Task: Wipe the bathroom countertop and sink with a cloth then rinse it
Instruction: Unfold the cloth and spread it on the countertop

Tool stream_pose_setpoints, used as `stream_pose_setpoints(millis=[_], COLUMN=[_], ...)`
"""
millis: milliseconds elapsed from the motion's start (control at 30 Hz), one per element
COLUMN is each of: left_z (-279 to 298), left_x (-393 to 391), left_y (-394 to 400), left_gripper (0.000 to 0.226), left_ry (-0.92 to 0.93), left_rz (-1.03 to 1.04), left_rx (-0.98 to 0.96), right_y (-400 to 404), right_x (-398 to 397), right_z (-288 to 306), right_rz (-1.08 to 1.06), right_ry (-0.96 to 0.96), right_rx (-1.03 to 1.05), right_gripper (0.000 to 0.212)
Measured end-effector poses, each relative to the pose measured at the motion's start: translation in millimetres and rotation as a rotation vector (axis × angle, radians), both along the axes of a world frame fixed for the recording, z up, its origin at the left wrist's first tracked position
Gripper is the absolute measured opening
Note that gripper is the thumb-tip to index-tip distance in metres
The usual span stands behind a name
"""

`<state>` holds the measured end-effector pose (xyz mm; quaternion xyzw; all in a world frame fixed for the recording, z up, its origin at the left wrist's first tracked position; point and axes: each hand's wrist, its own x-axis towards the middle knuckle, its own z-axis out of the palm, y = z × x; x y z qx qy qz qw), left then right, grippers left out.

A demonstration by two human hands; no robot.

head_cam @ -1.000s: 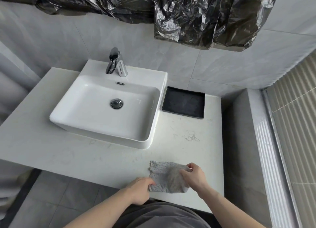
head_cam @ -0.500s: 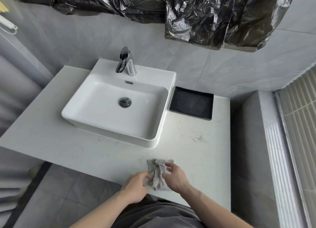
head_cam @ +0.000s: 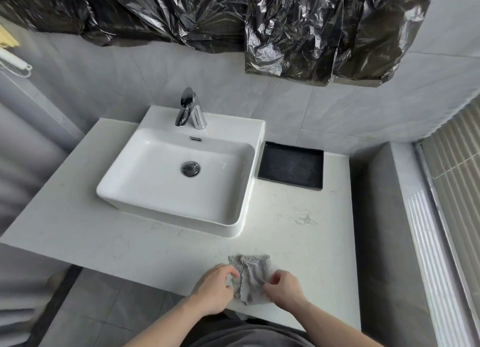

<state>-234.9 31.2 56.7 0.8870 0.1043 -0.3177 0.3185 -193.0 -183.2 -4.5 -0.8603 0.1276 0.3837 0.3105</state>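
1. Sink (head_cam: 145, 190) sits on bench (head_cam: 78, 232), faucet (head_cam: 191, 111) at its rear.
2. Tray (head_cam: 291, 166) just right of sink.
3. Cloth (head_cam: 250, 276) at bench front edge, between left hand (head_cam: 214, 289) and right hand (head_cam: 284, 288).

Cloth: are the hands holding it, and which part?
Yes. The left hand pinches the grey cloth at its left edge, the right hand at its right edge; it lies on the countertop.
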Motion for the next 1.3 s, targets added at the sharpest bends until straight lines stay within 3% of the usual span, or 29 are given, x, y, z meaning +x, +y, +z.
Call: stream_pose_setpoints(millis=[167, 267, 467, 567, 667, 933, 1133, 1300], left_z=[14.2, 27.1, 59.7, 72.7, 73.1, 84.4, 47.1, 25.3], left_x=[23.5, 42.9, 90.7, 114.0, 136.8, 189.1, 229.4, 265.0], left_y=[-5.9, -11.9, -29.7, -40.0, -44.9, -64.8, -73.1, -86.4], left_gripper=[0.041, 0.048, 0.074, 0.053, 0.03, 0.018, 0.029, 0.015], left_ry=[-0.117, -0.168, -0.147, -0.047, -0.063, -0.147, -0.1, -0.073], left_rz=[-0.058, -0.078, -0.177, -0.206, -0.137, 0.317, 0.392, 0.378], left_rx=[-0.028, -0.079, -0.278, -0.328, -0.404, -0.705, -0.478, -0.285], right_y=[-13.4, -21.6, -39.7, -46.9, -59.6, -78.7, -75.5, -73.9], right_x=[23.5, 35.9, 66.4, 81.9, 104.1, 151.6, 188.1, 230.9], right_z=[44.8, 85.3, 151.0, 174.3, 175.9, 137.6, 100.1, 73.8], right_rz=[-0.026, -0.012, 0.199, 0.26, 0.152, -0.418, -0.625, -0.632], right_ry=[-0.159, -0.148, -0.174, -0.211, -0.269, -0.098, -0.019, -0.11], right_rx=[0.227, 0.361, 0.502, 0.559, 0.594, 0.845, 0.746, 0.563], right_gripper=[0.018, 0.017, 0.011, 0.015, 0.021, 0.039, 0.03, 0.016])
